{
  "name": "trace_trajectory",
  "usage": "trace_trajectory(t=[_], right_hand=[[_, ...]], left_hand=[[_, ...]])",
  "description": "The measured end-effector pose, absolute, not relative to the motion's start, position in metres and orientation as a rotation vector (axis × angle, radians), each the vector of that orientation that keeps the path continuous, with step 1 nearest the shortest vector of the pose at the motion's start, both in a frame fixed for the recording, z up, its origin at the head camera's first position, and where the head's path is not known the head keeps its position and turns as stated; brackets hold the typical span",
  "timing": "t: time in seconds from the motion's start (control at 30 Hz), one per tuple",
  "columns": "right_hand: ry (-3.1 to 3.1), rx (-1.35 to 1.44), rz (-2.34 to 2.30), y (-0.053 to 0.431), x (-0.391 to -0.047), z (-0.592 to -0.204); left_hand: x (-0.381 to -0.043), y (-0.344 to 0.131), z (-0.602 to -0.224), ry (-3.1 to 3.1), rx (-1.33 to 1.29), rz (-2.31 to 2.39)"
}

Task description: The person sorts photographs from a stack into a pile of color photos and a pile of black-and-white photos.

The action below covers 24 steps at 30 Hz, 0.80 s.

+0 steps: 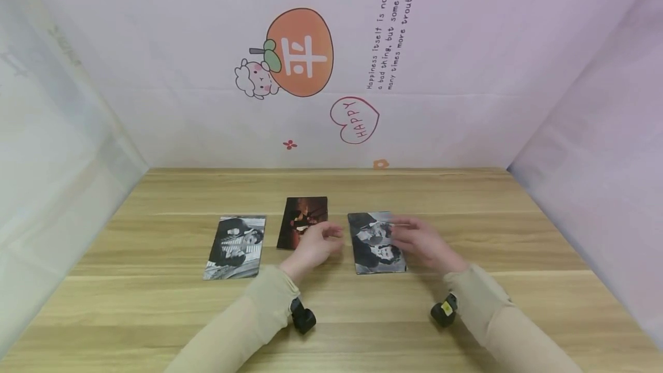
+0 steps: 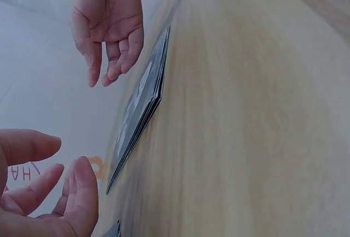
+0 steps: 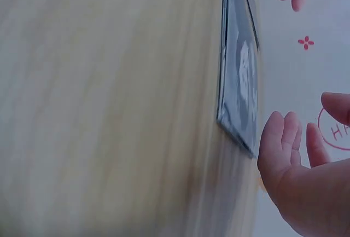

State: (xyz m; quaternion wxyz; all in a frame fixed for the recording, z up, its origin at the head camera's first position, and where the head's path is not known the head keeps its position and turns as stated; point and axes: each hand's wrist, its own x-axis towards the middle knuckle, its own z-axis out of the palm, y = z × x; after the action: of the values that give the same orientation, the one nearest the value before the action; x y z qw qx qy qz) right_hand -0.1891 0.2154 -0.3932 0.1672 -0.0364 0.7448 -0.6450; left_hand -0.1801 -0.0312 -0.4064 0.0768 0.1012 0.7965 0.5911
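A stack of black-and-white photo cards (image 1: 377,255) lies on the wooden table, its layered edges (image 2: 147,114) visible in the left wrist view. At its right edge my right hand (image 1: 426,244) hovers with relaxed, slightly bent fingers, appearing apart from the cards in the wrist views. My left hand (image 1: 313,246) is held above the table, left of that stack, fingers loosely bent and thumb apart, with nothing between them. Partly behind it lies a dark, reddish photo card (image 1: 300,214). Farther left is another black-and-white photo card (image 1: 235,249).
The wood-grain table (image 1: 362,327) runs back to a white printed backdrop (image 1: 445,73). White cloth side walls (image 1: 62,131) close in the left and right. A small black camera (image 1: 303,316) sits on each wrist.
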Motion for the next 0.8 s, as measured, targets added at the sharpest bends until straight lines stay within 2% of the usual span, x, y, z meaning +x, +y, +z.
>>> trace_trajectory(t=[0.4, 0.8], right_hand=[[2.184, 0.084, -1.808, 0.225, -0.190, -0.394], [2.230, 0.035, -1.717, 0.226, -0.193, -0.400]], left_hand=[[-0.179, -0.018, -0.411, 2.314, 0.263, 1.812], [-0.176, -0.013, -0.414, 2.166, 0.225, 1.890]])
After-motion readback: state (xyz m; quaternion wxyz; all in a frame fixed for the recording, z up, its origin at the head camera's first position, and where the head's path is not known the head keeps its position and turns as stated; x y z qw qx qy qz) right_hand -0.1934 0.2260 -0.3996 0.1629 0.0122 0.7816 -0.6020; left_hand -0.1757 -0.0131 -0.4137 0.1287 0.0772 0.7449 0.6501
